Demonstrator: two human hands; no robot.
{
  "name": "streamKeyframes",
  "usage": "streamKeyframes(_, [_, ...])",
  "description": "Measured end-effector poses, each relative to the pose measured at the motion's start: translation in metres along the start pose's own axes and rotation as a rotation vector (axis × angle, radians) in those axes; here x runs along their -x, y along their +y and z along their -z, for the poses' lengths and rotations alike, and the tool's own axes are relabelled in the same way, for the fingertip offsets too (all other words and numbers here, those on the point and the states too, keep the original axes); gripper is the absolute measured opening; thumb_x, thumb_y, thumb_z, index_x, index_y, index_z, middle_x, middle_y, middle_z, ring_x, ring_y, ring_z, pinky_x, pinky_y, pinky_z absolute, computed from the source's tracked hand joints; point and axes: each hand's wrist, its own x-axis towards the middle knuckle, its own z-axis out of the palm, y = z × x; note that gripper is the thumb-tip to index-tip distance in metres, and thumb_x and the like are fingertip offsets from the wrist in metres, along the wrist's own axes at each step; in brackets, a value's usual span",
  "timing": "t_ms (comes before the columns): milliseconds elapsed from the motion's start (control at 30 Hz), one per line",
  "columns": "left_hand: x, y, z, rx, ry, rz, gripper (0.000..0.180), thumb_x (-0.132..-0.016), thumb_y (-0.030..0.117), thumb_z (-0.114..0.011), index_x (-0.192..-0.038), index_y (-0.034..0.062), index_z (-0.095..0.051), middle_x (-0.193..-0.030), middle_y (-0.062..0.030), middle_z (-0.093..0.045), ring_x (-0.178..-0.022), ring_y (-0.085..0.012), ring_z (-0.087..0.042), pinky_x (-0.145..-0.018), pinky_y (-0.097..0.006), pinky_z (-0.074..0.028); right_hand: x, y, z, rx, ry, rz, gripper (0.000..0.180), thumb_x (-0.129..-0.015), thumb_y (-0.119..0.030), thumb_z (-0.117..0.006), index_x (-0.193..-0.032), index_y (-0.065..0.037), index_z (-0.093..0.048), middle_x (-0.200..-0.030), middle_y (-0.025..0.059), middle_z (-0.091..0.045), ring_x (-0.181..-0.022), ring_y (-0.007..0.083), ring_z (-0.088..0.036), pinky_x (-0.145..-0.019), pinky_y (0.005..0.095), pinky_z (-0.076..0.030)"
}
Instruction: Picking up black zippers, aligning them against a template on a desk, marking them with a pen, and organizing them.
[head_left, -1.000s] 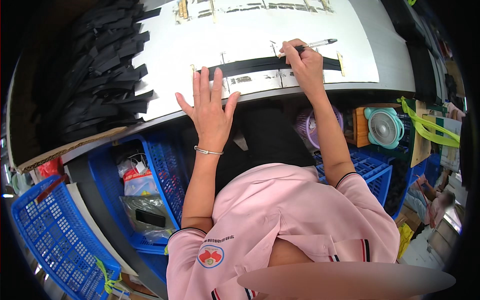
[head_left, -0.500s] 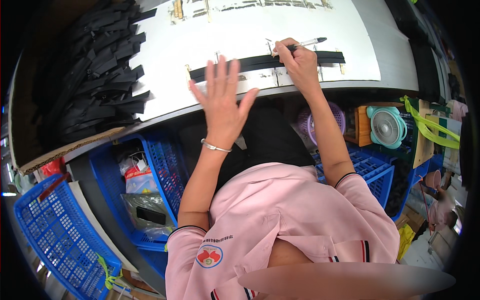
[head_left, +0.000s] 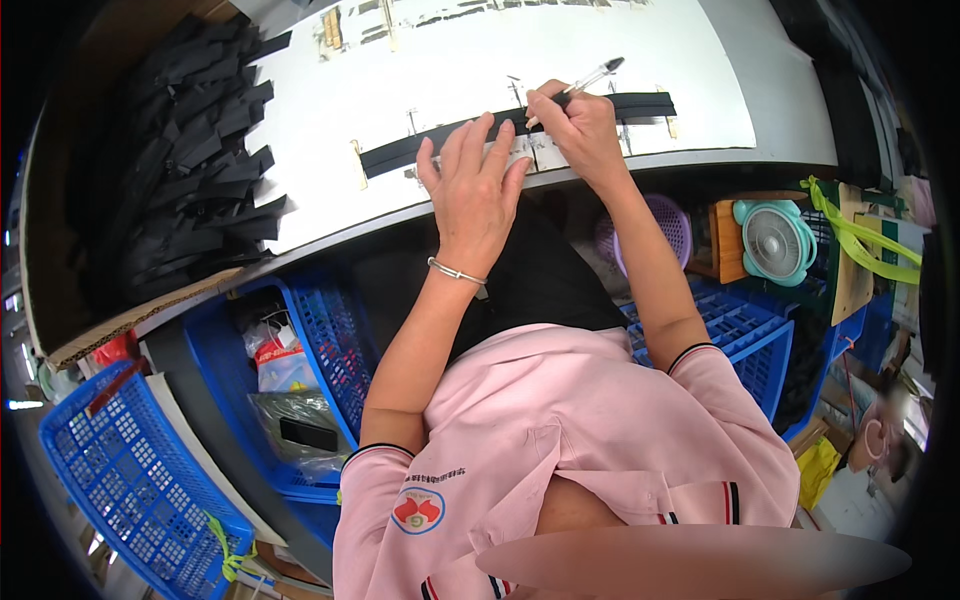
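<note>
Left of the white board [head_left: 320, 105], a cardboard box [head_left: 150, 316] is holding a heap of black strips [head_left: 200, 150]. Below the board's left end, a blue crate [head_left: 328, 335] is holding plastic bags [head_left: 285, 371] and a dark phone [head_left: 308, 434]. Along the board's near edge, a single black strip [head_left: 400, 152] is lying beneath the left hand's [head_left: 475, 185] loosely spread fingers; the right hand [head_left: 580, 130] is pinching a pen [head_left: 592, 77] over it.

A pen [head_left: 590, 78] is gripped in the right hand [head_left: 582, 132], its tip held at a black strip [head_left: 642, 106]. The strip is touched by the left hand [head_left: 470, 188] on a white board [head_left: 330, 100]. Black pieces [head_left: 175, 150] are heaped alongside.
</note>
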Motion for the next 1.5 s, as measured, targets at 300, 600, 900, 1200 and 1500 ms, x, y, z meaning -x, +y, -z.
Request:
streamKeyframes(300, [-0.002,0.002,-0.001,-0.007,0.006,-0.015,0.040,-0.091,0.027,-0.073,-0.129,0.0140,-0.069,-0.136,-0.0052,-0.060,-0.127,-0.0244,-0.053,-0.115,-0.051,-0.025,-0.001,0.009,0.002,0.115,-0.064,0.093,0.027,-0.098,-0.017,-0.064,-0.079,0.003,-0.069,-0.068,0.0019,-0.066,-0.059,0.0061,-0.056,-0.055,0.0241,-0.043])
streamKeyframes(600, [0.001,0.000,-0.002,-0.041,-0.001,-0.013,0.039,-0.092,0.026,-0.074,-0.128,0.0148,-0.069,-0.135,-0.0051,-0.061,-0.127,-0.0243,-0.053,-0.115,-0.052,-0.026,0.001,-0.008,0.051,-0.335,0.291,-0.058,0.022,-0.097,-0.013,-0.064,-0.079,-0.001,-0.071,-0.074,0.0004,-0.069,-0.063,0.0033,-0.054,-0.057,0.0199,-0.042])
streamKeyframes(900, [-0.006,0.008,-0.005,0.027,0.036,0.031,0.035,-0.092,0.024,-0.073,-0.125,0.0134,-0.070,-0.134,-0.0051,-0.061,-0.126,-0.0253,-0.053,-0.115,-0.053,-0.025,-0.003,0.043,0.094,-0.047,0.213,-0.116,0.027,-0.100,-0.021,-0.063,-0.084,-0.002,-0.072,-0.068,-0.0003,-0.062,-0.063,0.0046,-0.052,-0.058,0.0218,-0.040])
streamKeyframes(1200, [-0.066,0.060,-0.049,0.302,0.103,-0.101,0.012,-0.090,0.017,-0.073,-0.101,0.0114,-0.076,-0.109,-0.0016,-0.071,-0.109,-0.0210,-0.062,-0.113,-0.049,-0.029,-0.004,0.037,0.088,-0.074,0.218,-0.122,0.029,-0.099,-0.021,-0.064,-0.083,0.002,-0.072,-0.068,0.0012,-0.066,-0.060,0.0055,-0.056,-0.055,0.0231,-0.043])
streamKeyframes(1500, [-0.066,0.061,-0.070,0.272,0.094,-0.083,0.009,-0.085,0.014,-0.075,-0.094,0.0121,-0.076,-0.105,-0.0001,-0.070,-0.106,-0.0218,-0.061,-0.110,-0.047,-0.032,-0.003,0.040,0.088,0.059,0.172,-0.062,0.028,-0.099,-0.021,-0.063,-0.083,0.001,-0.071,-0.069,0.0025,-0.068,-0.060,0.0060,-0.058,-0.056,0.0248,-0.046])
